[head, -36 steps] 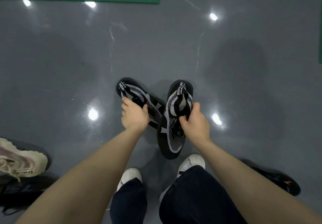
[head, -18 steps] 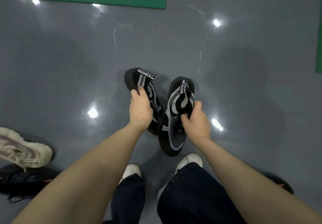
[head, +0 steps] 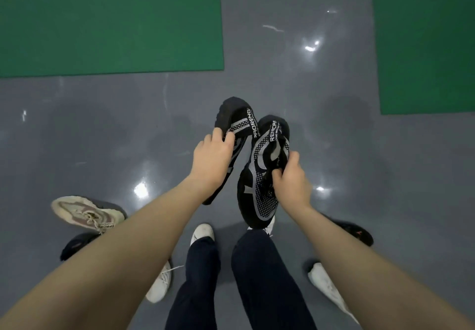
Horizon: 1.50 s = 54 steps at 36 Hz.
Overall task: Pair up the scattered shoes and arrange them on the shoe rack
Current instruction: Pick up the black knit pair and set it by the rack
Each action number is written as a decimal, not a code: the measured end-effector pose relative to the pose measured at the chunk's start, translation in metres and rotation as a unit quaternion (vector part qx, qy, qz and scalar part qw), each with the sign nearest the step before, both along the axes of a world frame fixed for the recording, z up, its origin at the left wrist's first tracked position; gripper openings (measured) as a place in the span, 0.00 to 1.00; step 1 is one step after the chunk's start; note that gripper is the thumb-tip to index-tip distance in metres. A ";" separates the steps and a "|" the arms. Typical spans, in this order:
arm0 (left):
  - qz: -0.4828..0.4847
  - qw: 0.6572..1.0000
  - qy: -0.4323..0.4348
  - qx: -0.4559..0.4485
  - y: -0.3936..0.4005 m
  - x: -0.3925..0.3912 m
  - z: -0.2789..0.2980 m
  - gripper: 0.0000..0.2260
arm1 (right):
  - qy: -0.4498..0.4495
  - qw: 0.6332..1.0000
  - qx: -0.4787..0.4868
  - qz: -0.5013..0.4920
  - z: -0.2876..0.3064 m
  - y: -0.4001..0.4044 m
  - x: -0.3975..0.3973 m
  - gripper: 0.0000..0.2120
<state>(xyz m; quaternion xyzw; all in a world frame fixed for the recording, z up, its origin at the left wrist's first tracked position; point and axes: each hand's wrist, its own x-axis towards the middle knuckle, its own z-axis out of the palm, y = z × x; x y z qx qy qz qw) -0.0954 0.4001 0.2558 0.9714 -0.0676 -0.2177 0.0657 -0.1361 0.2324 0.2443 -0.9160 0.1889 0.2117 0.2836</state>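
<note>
**Matching black pair up off the floor, one shoe per hand**

Start with the grey floor (head: 334,150): glossy, with green mats at the far corners, and no shoe rack anywhere in this view. The landmark is the person's own white-shod feet (head: 203,232), near the bottom centre.

Just beyond those feet hang the two black knit shoes. The right hand (head: 291,183) has its grip clenched into the collar of the right-hand shoe (head: 259,188), thumb tucked in the opening, toe hanging down. The left hand (head: 210,160) curls its grip over the upper of the left-hand shoe (head: 239,121), heel tilted up and away. The two shoes look to be just touching near the heels, though the angle makes that hard to call.

They look light and floppy, mesh uppers folding under the fingers, so the collar or the firmer sole edge seems the place to hold.

Left of the feet: a beige sneaker (head: 87,214), a dark shoe (head: 77,246), a white one (head: 160,286). Right of the feet: another black shoe (head: 357,232) and a white sneaker (head: 326,286).
</note>
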 end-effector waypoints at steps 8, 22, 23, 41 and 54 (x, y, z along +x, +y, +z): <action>-0.031 0.998 -0.048 -0.007 -0.011 0.000 0.098 0.22 | -0.037 0.997 -0.064 0.031 0.093 -0.013 -0.010 0.06; -0.166 0.984 -0.060 -0.032 -0.050 -0.045 0.242 0.22 | -0.085 0.983 -0.106 -0.123 0.229 -0.031 -0.087 0.08; -0.182 0.981 -0.061 -0.034 -0.057 -0.051 0.254 0.21 | -0.089 0.981 -0.107 -0.138 0.239 -0.034 -0.098 0.07; -0.414 0.897 -0.132 -0.081 -0.139 -0.204 0.357 0.21 | -0.097 0.928 -0.177 -0.314 0.344 -0.068 -0.295 0.09; -0.549 0.812 -0.142 -0.141 -0.147 -0.434 0.396 0.36 | -0.147 0.826 -0.155 -0.521 0.398 -0.024 -0.550 0.10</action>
